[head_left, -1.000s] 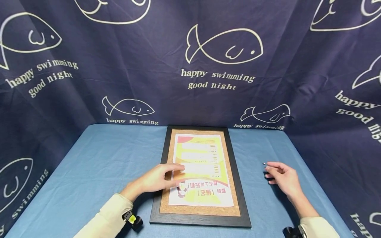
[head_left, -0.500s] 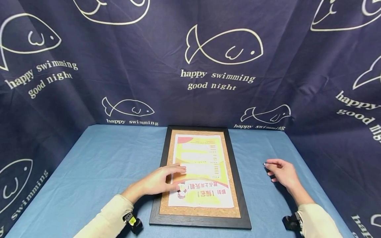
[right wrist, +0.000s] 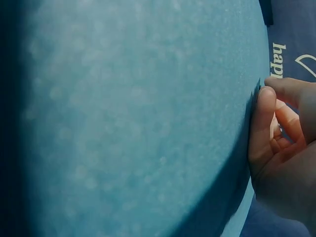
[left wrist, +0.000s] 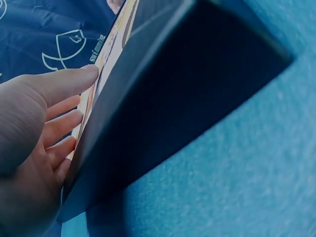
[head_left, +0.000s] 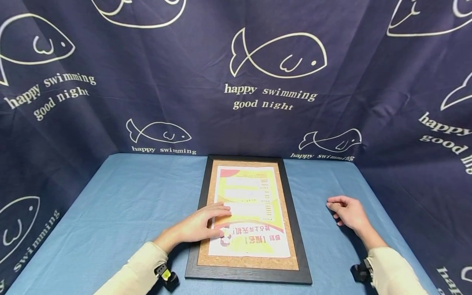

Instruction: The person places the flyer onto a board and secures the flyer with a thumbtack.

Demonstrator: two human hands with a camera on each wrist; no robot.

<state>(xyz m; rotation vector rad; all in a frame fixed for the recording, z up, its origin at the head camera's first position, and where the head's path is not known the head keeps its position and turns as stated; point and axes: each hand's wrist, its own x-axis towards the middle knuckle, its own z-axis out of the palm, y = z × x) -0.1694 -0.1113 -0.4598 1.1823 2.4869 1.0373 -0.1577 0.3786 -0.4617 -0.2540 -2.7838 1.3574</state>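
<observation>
A framed cork board (head_left: 247,262) with a black frame lies flat on the blue table. On its cork lies a white, yellow and red printed poster (head_left: 254,211). My left hand (head_left: 200,224) reaches over the board's left side, its relaxed fingers spread on the poster's left edge; the left wrist view shows this hand (left wrist: 44,118) beside the frame's dark edge. To the board's right, my right hand (head_left: 348,211) is low over the cloth, thumb and index fingertips pinched together where a tiny silvery tack-like piece showed earlier. Those fingertips now hide it. The other fingers curl loosely in the right wrist view (right wrist: 284,128).
Blue cloth (head_left: 147,184) covers the table around the board. Behind and at both sides hangs a dark blue curtain (head_left: 206,82) printed with white fish and lettering. A small black camera sits on each wrist, by the cream sleeves (head_left: 132,268).
My right thumb and index finger have come together over the tiny silvery piece, which is now out of sight. My left hand has settled slightly on the poster. The board has not moved.
</observation>
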